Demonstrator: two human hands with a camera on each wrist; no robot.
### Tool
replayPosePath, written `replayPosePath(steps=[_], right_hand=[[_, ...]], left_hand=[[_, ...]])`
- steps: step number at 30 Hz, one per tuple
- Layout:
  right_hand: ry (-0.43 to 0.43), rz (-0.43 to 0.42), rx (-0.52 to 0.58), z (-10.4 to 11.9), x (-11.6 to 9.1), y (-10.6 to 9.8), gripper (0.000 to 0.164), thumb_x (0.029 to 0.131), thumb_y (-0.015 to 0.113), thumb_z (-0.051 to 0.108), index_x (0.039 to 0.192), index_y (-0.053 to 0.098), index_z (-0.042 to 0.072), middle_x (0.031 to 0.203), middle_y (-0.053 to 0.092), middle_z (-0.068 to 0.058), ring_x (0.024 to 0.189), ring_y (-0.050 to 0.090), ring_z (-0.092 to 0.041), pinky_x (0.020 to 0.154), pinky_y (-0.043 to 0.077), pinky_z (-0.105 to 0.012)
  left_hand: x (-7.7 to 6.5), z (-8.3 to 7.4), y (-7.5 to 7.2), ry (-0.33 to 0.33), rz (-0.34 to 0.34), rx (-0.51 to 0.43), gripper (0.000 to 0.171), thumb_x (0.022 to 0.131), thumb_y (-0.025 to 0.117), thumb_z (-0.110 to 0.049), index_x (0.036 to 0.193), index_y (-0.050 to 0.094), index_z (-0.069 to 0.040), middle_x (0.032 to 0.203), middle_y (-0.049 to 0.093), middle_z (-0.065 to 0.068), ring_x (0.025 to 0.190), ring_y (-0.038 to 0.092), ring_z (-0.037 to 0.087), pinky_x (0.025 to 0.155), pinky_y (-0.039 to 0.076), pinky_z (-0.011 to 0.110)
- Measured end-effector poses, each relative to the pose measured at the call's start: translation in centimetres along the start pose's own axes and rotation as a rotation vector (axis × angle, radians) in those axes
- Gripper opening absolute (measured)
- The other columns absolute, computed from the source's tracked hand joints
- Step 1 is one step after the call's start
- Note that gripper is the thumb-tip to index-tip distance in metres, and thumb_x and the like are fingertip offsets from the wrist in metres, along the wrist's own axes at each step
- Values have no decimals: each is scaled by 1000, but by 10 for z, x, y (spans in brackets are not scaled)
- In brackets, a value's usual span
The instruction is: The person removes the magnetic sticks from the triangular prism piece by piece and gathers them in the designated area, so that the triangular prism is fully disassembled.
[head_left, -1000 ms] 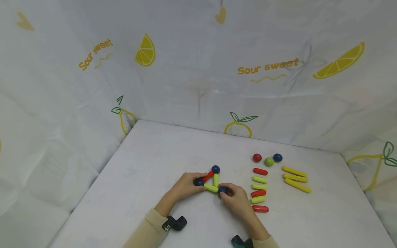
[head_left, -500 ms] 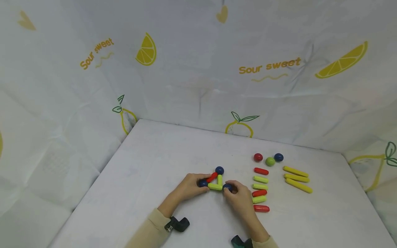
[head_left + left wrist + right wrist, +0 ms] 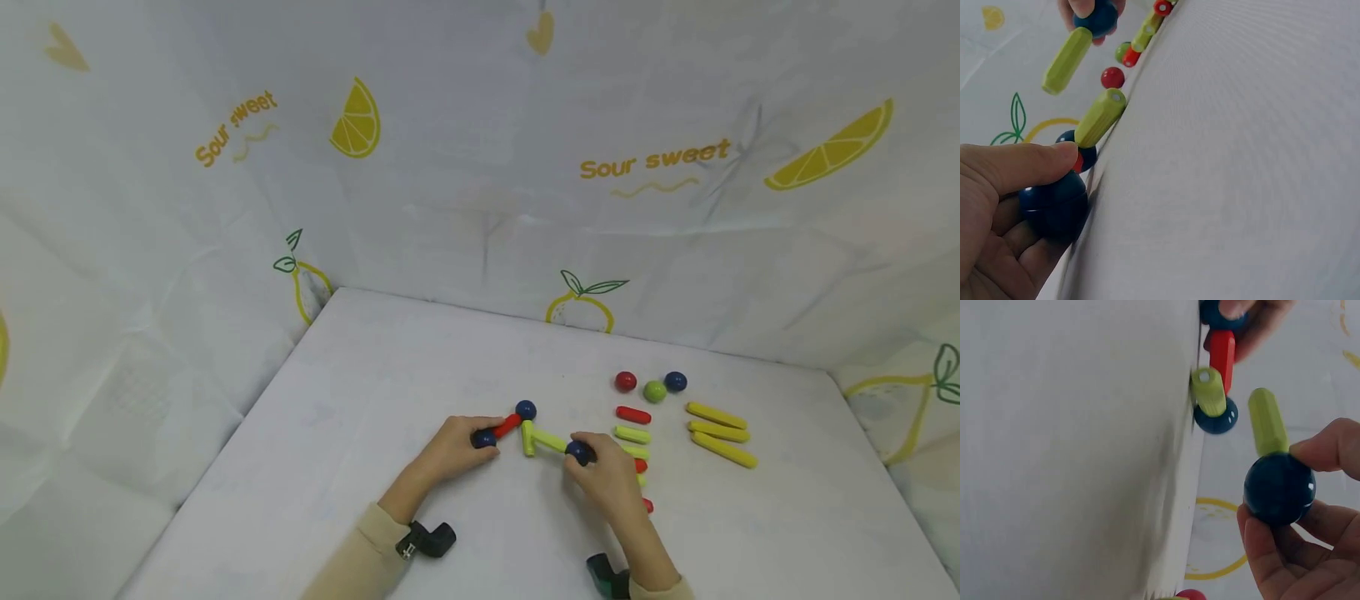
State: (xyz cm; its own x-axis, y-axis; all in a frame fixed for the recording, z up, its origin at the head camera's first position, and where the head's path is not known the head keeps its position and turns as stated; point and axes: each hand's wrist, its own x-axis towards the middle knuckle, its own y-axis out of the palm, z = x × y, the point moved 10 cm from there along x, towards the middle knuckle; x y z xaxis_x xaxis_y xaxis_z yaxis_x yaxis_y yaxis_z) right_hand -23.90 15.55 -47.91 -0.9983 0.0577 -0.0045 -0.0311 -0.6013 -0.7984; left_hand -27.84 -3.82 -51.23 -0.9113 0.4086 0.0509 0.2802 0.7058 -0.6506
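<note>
Two hands (image 3: 456, 447) (image 3: 611, 473) holding balls (image 3: 483, 439) (image 3: 577, 452), table edge (image 3: 450, 309) well beyond

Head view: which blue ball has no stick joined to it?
The rightmost blue ball, beside the green ball. The other three meet sticks: one in the left hand, one in the right hand, one between them.
</note>
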Motion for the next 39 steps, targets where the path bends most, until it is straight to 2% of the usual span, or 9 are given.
replayPosePath(steps=[3, 7, 14, 23, 27, 32, 39], right_hand=[[-14, 22, 91, -5, 2, -5, 35, 82, 68, 14, 117, 65, 6, 117, 63, -15, 102, 60, -29, 88, 53, -45], [-78, 79, 147, 0, 2, 3, 33, 83, 69, 13, 115, 66, 9, 116, 64, -11, 103, 61, -26, 90, 53, -42], [-137, 108, 146, 14, 1, 17, 32, 81, 73, 11, 112, 67, 10, 112, 66, -6, 102, 61, -22, 88, 54, -41], [-128, 115, 77, 16, 3, 29, 33, 81, 73, 16, 114, 67, 11, 113, 65, -6, 100, 60, -20, 90, 53, -42], [-141, 99, 100, 15, 3, 30, 33, 81, 74, 16, 114, 67, 12, 113, 65, -6, 101, 60, -20, 90, 53, -42], [-92, 104, 214, 5, 6, 35, 32, 82, 74, 17, 113, 68, 15, 114, 66, -4, 102, 61, -19, 89, 54, -37], [82, 158, 504, -19, 12, 42, 31, 89, 66, 20, 119, 66, 14, 125, 62, -7, 110, 57, -21, 90, 53, -28]], left_hand=[[0, 2, 2, -15, 22, -26, 46, 82, 74, -22, 126, 62, -16, 127, 62, 7, 119, 57, 21, 99, 46, 41], [1, 3, 4, -15, 27, -36, 48, 81, 75, -24, 127, 62, -16, 127, 62, 6, 119, 56, 20, 100, 46, 41], [0, 4, 3, -17, 18, -21, 51, 79, 77, -27, 127, 62, -18, 128, 62, 4, 120, 56, 21, 100, 46, 42], [0, 2, 5, 16, 30, -19, 55, 78, 77, -32, 128, 61, -17, 128, 62, 5, 120, 56, 21, 101, 46, 41], [-1, 1, 3, 33, 15, -16, 47, 81, 74, -33, 126, 63, -21, 129, 61, 3, 122, 55, 20, 101, 45, 40], [-2, -5, 1, 108, -11, -48, 26, 84, 71, -25, 109, 73, -20, 129, 61, 3, 122, 56, 22, 101, 46, 39], [0, -8, -1, 135, -31, -51, 17, 85, 71, -21, 101, 76, -16, 126, 63, 4, 119, 58, 22, 99, 47, 38]])
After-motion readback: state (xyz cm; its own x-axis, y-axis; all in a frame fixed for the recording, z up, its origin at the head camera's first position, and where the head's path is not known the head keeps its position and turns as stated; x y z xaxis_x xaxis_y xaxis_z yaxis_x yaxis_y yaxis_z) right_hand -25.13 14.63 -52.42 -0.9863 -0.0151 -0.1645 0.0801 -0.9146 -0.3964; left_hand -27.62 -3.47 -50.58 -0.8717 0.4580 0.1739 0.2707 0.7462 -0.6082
